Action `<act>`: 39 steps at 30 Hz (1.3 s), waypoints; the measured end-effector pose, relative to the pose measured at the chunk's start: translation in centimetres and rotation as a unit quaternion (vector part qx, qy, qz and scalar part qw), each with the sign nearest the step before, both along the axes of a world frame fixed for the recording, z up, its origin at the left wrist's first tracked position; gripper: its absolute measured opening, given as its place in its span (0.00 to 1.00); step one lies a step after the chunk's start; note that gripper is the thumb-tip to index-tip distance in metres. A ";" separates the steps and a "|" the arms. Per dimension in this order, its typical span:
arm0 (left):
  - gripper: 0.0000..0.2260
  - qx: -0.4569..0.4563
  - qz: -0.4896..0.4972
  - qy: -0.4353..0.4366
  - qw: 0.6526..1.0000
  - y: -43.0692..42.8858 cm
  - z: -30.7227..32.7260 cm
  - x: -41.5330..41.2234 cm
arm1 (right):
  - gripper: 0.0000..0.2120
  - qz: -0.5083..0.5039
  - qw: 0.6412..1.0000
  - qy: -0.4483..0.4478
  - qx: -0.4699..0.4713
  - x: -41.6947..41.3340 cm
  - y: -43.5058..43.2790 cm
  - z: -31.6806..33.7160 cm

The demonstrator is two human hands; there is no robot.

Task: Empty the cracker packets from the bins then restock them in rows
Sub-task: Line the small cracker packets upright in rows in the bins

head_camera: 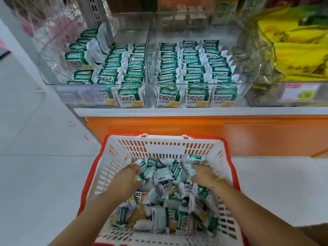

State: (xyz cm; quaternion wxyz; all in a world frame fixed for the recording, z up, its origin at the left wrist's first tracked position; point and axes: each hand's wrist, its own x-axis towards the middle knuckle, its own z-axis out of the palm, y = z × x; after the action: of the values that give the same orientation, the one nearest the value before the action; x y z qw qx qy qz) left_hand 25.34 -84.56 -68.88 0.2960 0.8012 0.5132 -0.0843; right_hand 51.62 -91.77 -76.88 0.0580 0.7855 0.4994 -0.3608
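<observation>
A white basket with a red rim (159,148) sits on the floor below me, holding several loose green-and-white cracker packets (165,190). Both my hands reach into it. My left hand (127,178) grips a packet at its fingertips near the far left of the pile. My right hand (202,173), with a gold bracelet on the wrist, holds packets near the far right wall. On the shelf above stand two clear bins: the left bin (99,86) holds partly filled rows of packets, the right bin (195,86) holds three neat rows.
The bins rest on a white shelf edge (195,110) above an orange base panel (213,135). A third clear bin with yellow bags (298,50) stands to the right. Pale tiled floor (35,139) spreads to the left of the basket.
</observation>
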 end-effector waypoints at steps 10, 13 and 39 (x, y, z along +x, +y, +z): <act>0.09 -0.061 0.037 0.007 0.997 -0.1 -8.8 4.2 | 0.19 -0.059 0.998 -0.023 0.002 0.5 1.1 -2.2; 0.18 -0.085 0.066 0.003 0.994 0.0 -10.6 5.5 | 0.23 -0.035 0.999 -0.011 -0.024 0.8 1.6 -2.2; 0.23 -0.368 0.430 -0.355 0.744 -2.0 -6.9 4.5 | 0.20 0.017 0.999 -0.004 0.045 1.6 1.5 0.7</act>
State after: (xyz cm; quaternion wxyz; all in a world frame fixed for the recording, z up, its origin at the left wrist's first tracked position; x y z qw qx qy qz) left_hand 29.81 -86.54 -75.77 0.7335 0.2964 0.5902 0.1605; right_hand 53.19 -90.24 -76.22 0.0303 0.7801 0.5283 -0.3339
